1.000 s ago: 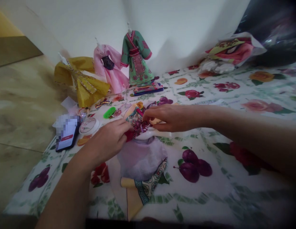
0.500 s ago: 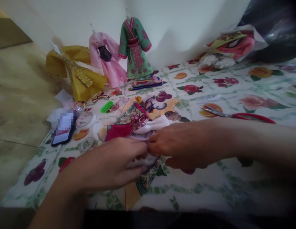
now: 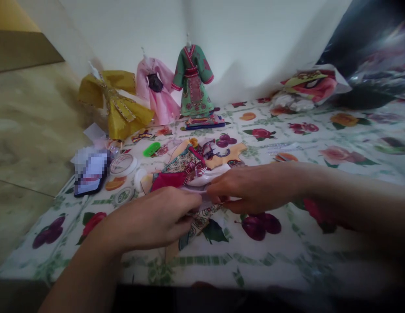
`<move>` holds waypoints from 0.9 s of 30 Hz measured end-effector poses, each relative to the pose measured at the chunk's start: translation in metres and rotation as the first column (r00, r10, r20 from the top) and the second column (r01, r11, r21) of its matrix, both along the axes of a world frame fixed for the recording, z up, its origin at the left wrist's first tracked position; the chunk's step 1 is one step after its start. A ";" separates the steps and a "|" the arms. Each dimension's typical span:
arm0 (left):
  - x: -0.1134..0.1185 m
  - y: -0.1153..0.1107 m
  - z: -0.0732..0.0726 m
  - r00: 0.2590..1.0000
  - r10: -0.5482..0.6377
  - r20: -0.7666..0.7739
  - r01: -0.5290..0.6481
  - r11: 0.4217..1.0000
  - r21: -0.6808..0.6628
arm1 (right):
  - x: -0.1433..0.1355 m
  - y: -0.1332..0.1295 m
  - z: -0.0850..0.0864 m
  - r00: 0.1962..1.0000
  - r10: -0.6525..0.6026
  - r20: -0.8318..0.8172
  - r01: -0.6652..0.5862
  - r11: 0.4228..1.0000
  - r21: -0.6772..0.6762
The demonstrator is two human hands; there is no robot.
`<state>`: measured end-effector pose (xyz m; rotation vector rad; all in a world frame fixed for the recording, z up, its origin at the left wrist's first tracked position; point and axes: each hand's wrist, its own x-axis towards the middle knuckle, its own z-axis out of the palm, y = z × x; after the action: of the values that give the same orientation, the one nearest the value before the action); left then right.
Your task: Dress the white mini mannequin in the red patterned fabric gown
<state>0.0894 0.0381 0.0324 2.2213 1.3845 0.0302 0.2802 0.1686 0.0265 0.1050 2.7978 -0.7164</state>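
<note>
Bench: floral-covered bench [image 3: 280, 261] carrying everything in reach; it makes a good backing for smoothing cloth, so working low over it seems wise.
Left hand [image 3: 163, 213]: fingers curled in, apparently pinching the left side of the lilac cloth, though the tips are partly hidden; a light, steady hold should suit such thin stuff.
Right hand [image 3: 243, 184]: thumb and fingers closed on the cloth's right side, close to the left hand; matching the other hand's tension should keep the cloth from skewing.
Printed garment [image 3: 171, 179]: red and patterned, lying just beyond the left hand; best left undisturbed by the knuckles.
White figure [image 3: 215, 174]: lying against the garment, just beyond the right fingers; its slim form probably calls for gentle contact.
Lilac cloth [image 3: 206, 201]: between the two hands, near side of the figure; sheer, likely to crease, so short, even pulls look safest.
</note>
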 end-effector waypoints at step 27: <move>0.033 -0.002 -0.020 0.999 -0.035 -0.005 0.034 0.982 -0.183 | 0.030 -0.012 -0.012 0.995 -0.097 0.009 0.097 0.992 -0.081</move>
<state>0.1224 0.0360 0.0127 2.0940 1.2976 -0.1149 0.3099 0.1569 0.0144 0.2289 2.7699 -0.8502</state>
